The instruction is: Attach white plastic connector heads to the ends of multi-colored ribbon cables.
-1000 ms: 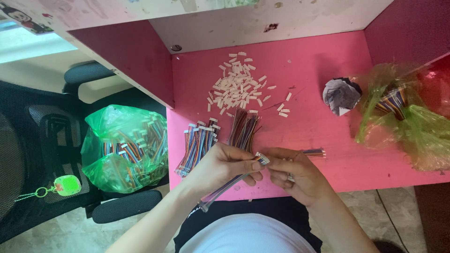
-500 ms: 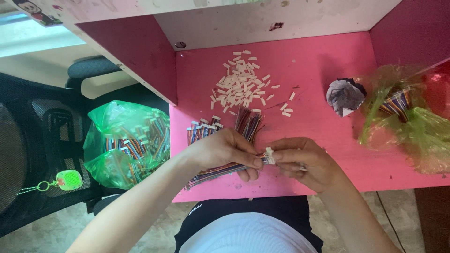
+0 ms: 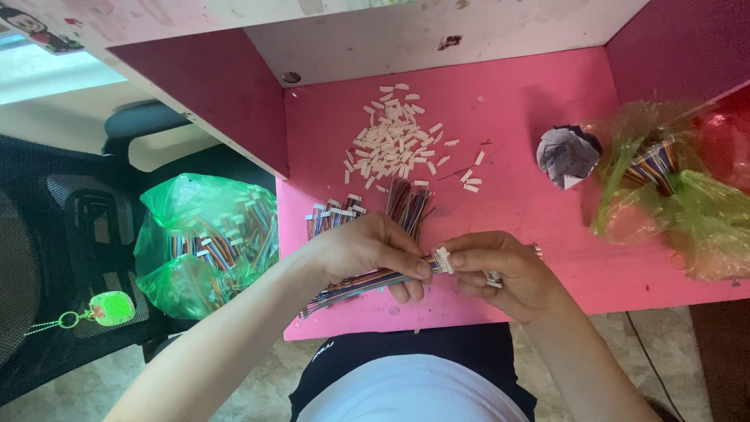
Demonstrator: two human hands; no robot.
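Both hands have drawn closer together over the near edge of the pink table (image 3: pixel 547 101) since a second ago, and the white connector now sits between their fingertips. Off to the left, a green bag (image 3: pixel 207 242) of finished wires rests on a chair. The left hand (image 3: pixel 363 250) is closed around a ribbon of coloured wires (image 3: pixel 351 285), whose long axis slants from lower left up toward the right, ending at the white connector (image 3: pixel 442 260). The right hand (image 3: pixel 508 273) pinches that connector from the other side (thumb and forefinger pressed on it). A risk, as I judge it: the small connector could slip or seat crooked if the wires twist. Loose white connectors (image 3: pixel 394 144) lie further back.
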